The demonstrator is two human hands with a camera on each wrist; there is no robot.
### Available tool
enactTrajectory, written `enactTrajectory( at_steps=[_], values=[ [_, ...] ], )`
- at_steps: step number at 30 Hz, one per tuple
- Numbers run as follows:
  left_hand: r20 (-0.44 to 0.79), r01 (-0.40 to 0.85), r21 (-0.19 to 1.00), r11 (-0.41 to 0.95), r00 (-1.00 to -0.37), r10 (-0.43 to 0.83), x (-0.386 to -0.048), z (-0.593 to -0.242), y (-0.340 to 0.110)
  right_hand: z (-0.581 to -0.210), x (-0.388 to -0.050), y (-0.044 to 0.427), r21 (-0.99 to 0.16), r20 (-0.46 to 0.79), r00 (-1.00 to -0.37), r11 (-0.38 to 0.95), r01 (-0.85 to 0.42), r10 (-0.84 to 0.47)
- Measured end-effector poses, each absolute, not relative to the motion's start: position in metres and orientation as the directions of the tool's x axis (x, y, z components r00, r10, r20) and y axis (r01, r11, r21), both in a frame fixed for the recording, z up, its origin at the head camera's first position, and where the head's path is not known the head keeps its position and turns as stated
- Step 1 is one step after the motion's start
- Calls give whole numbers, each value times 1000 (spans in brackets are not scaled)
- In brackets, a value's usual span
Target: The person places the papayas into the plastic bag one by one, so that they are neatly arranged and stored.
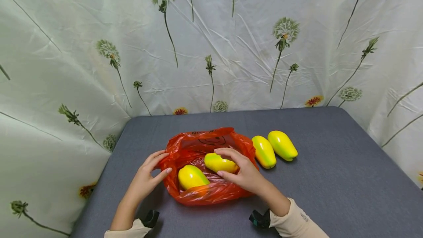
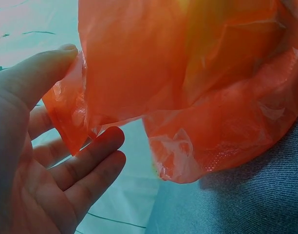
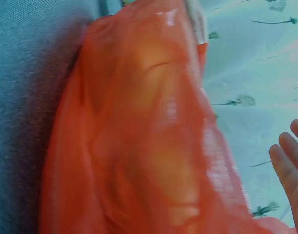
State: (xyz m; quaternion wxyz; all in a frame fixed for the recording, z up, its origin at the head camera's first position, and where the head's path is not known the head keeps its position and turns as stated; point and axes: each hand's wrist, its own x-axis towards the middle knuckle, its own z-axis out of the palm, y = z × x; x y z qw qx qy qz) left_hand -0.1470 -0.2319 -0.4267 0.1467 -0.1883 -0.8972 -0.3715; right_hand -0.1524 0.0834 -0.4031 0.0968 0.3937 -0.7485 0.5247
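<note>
A red plastic bag (image 1: 211, 194) lies on its base with its mouth open upward. Inside are two yellow-green mangoes, one at the left (image 1: 192, 177) and one at the right (image 1: 214, 162). My left hand (image 1: 145, 179) touches the bag's left rim, thumb and fingers spread apart; in the left wrist view the hand (image 2: 56, 161) has the bag's edge (image 2: 68, 112) between thumb and fingers, loosely. Over the right mango is my right hand (image 1: 246, 172), partly covering it, fingers spread. The right wrist view shows its fingers (image 3: 290, 156) beyond the bag (image 3: 139, 122), holding nothing visible.
Two more mangoes lie side by side on the grey table (image 1: 317, 179) to the right of the bag, one nearer (image 1: 264, 152) and one farther right (image 1: 282, 145). A pale curtain with dandelion prints (image 1: 244, 65) hangs behind and beside the table.
</note>
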Motion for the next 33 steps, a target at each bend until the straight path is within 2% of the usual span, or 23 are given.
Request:
enactTrajectory(
  at_steps=[9, 13, 17, 22, 30, 33],
  values=[
    [402, 445, 611, 655, -887, 228, -147, -427, -232, -384, -147, 106, -578, 774, -507, -94, -811, -379],
    [396, 440, 613, 656, -890, 226, -147, -427, -231, -369, -146, 117, -539, 816, -490, -97, -837, -308],
    [387, 431, 614, 661, -894, 224, -147, -427, -231, -355, -144, 131, -555, 806, -535, -12, -831, -251],
    [385, 431, 615, 660, -895, 227, -148, -429, -231, -354, -146, 152, -622, 743, -637, 138, -771, -204],
    [380, 422, 618, 663, -899, 219, -148, -430, -232, -382, -174, 197, -688, 593, -793, 424, -589, -140],
    [387, 430, 619, 658, -895, 221, -148, -429, -232, -391, -181, 211, -714, 521, -845, 482, -508, -118]
  ],
)
